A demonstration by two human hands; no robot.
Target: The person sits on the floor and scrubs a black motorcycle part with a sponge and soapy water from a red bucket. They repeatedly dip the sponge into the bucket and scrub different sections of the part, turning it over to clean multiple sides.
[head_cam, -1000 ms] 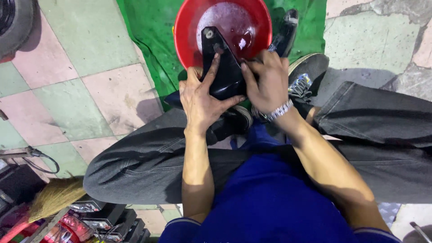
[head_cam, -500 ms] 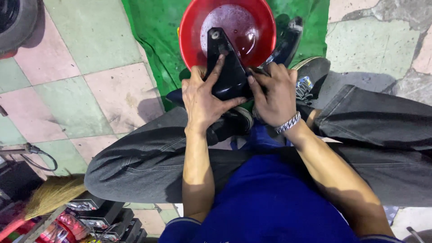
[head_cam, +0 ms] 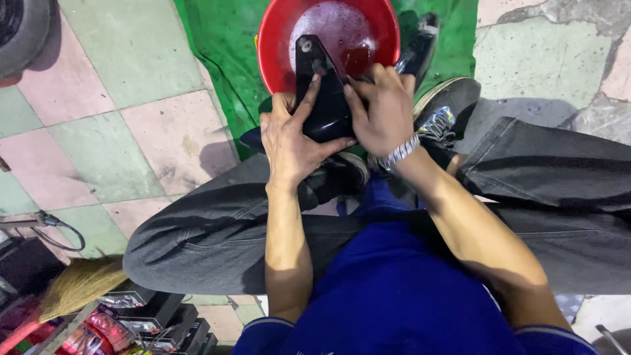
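A glossy black plastic cover (head_cam: pixel 320 85), long and tapered, is held upright over a red basin (head_cam: pixel 273 46) with soapy water. My left hand (head_cam: pixel 289 141) grips the cover's lower left side, fingers spread along its face. My right hand (head_cam: pixel 381 108) presses on the cover's right edge, a metal bracelet on its wrist. Whether the right hand has a cloth or sponge under it is hidden. I sit cross-legged in grey trousers, with the basin just beyond my shoes.
The basin rests on a green sheet (head_cam: pixel 223 39) spread over a pink and green tiled floor (head_cam: pixel 118 118). A second black part (head_cam: pixel 420 46) lies right of the basin. A tyre (head_cam: pixel 20 33) is top left; a broom (head_cam: pixel 79 283) and packets lie bottom left.
The view has shifted slightly, and both hands with the black cover sit a little further over the basin. The right hand has slid along the cover's right edge.
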